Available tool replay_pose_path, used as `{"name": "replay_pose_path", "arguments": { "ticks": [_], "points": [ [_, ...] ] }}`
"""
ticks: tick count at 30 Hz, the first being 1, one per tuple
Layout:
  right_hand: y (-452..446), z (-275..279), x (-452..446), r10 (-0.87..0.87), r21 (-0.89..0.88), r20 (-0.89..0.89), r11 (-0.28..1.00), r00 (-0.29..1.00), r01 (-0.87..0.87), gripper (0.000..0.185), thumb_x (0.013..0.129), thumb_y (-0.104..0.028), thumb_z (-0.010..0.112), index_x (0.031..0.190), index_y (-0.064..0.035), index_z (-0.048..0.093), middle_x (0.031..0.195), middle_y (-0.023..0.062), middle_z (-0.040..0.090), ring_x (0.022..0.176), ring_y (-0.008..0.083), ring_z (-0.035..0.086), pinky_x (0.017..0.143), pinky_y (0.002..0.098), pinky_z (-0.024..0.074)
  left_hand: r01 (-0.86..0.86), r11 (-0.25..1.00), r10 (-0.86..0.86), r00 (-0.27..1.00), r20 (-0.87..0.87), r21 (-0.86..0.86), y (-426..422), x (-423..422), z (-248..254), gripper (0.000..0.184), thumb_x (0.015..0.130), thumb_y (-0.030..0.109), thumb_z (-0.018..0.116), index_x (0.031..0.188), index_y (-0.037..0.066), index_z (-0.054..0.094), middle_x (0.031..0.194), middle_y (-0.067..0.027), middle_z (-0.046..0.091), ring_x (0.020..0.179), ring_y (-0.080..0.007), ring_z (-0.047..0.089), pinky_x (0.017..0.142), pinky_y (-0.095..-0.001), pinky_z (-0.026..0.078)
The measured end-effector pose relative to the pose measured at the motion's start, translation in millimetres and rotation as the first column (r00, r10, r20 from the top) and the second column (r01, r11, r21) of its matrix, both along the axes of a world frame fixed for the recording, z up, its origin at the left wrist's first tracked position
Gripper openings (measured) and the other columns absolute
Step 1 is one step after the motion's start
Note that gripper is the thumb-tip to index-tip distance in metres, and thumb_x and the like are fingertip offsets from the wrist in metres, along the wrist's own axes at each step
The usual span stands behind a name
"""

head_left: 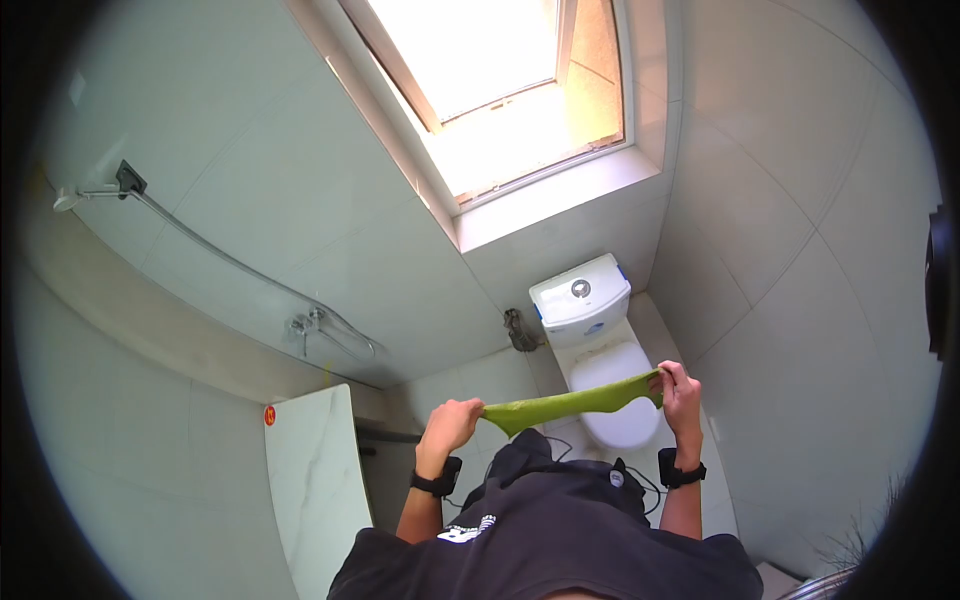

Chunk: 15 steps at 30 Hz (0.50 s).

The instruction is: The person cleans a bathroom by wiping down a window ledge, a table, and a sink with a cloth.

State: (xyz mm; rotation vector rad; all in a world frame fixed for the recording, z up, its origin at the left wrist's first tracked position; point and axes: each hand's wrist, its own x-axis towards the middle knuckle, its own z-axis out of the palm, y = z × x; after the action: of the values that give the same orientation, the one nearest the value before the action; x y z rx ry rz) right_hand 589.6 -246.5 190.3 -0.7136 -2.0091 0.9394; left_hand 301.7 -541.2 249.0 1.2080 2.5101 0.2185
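A green cloth (570,402) is stretched out in front of my body, between my two hands. Its left end is pinched in my left hand (452,424), with the fingers closed. At the other end, my right hand (680,400) grips the cloth's right corner, fingers closed. Behind the cloth stands a white toilet (612,365); the cloth crosses the view over its closed lid. The lower edge of the cloth hangs unevenly.
An open window (560,205) is above the toilet. A shower hose (230,255) and mixer tap (315,320) are on the left wall. A white marbled panel (315,470) stands at lower left. A dark brush-like object (518,330) is beside the toilet.
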Motion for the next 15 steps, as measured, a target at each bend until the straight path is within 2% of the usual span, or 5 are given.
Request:
{"name": "replay_pose_path", "arguments": {
  "ticks": [7, 8, 11, 12, 15],
  "points": [
    [23.9, 15.5, -34.9, -0.013, -0.043, 0.016, 0.999, 1.000, 0.014, 0.009, 0.098, -0.003, 0.059, 0.107, -0.0028, 0.062, 0.078, 0.0131, 0.071, 0.068, 0.0232, 0.072, 0.063, 0.0329, 0.0552, -0.025, 0.999, 0.025, 1.000, 0.005, -0.027, 33.1, -40.2, -7.8, 0.021, 0.097, 0.028, 0.059, 0.106, 0.016, 0.073, 0.072, -0.0116, 0.071, 0.072, -0.0334, 0.070, 0.071, -0.0447, 0.056],
    [26.3, 16.1, -40.4, -0.027, -0.014, 0.034, 1.000, 0.999, 0.027, 0.009, 0.099, -0.004, 0.058, 0.106, -0.0020, 0.063, 0.075, 0.0124, 0.071, 0.068, 0.0218, 0.072, 0.063, 0.0305, 0.0544, -0.022, 0.997, 0.027, 0.998, 0.062, -0.069, 41.0, -48.2, -2.7, 0.022, 0.096, 0.028, 0.059, 0.106, 0.015, 0.074, 0.073, -0.0114, 0.071, 0.073, -0.0338, 0.070, 0.071, -0.0451, 0.056],
    [42.5, 1.6, -55.4, -0.037, 0.134, 0.170, 0.991, 0.985, 0.014, 0.008, 0.098, -0.003, 0.059, 0.104, -0.0026, 0.064, 0.075, 0.0114, 0.072, 0.067, 0.0195, 0.071, 0.062, 0.0306, 0.0537, 0.045, 0.996, -0.047, 0.999, -0.025, -0.076, 65.1, -80.4, -16.1, 0.022, 0.096, 0.027, 0.059, 0.105, 0.014, 0.074, 0.072, -0.0115, 0.071, 0.074, -0.0335, 0.070, 0.070, -0.0457, 0.056],
    [44.2, -2.1, -63.4, -0.077, 0.145, 0.166, 0.988, 0.983, 0.052, 0.007, 0.095, -0.006, 0.064, 0.101, -0.0053, 0.067, 0.069, 0.0079, 0.071, 0.066, 0.0219, 0.071, 0.059, 0.0316, 0.0516, 0.046, 0.995, -0.052, 0.997, -0.061, -0.093, 71.9, -92.8, -24.5, 0.022, 0.095, 0.026, 0.059, 0.104, 0.013, 0.074, 0.072, -0.0117, 0.071, 0.073, -0.0340, 0.070, 0.070, -0.0457, 0.056],
    [45.7, 5.9, -91.2, -0.118, -0.017, 0.209, 0.992, 0.971, 0.124, 0.008, 0.096, -0.005, 0.062, 0.102, -0.0054, 0.067, 0.069, 0.0087, 0.071, 0.063, 0.0219, 0.071, 0.058, 0.0316, 0.0519, 0.032, 0.994, -0.019, 0.992, 0.122, -0.102, 99.6, -132.6, -21.7, 0.025, 0.097, 0.024, 0.053, 0.102, 0.012, 0.074, 0.065, -0.0071, 0.070, 0.069, -0.0303, 0.071, 0.070, -0.0429, 0.057]
  ]
}}
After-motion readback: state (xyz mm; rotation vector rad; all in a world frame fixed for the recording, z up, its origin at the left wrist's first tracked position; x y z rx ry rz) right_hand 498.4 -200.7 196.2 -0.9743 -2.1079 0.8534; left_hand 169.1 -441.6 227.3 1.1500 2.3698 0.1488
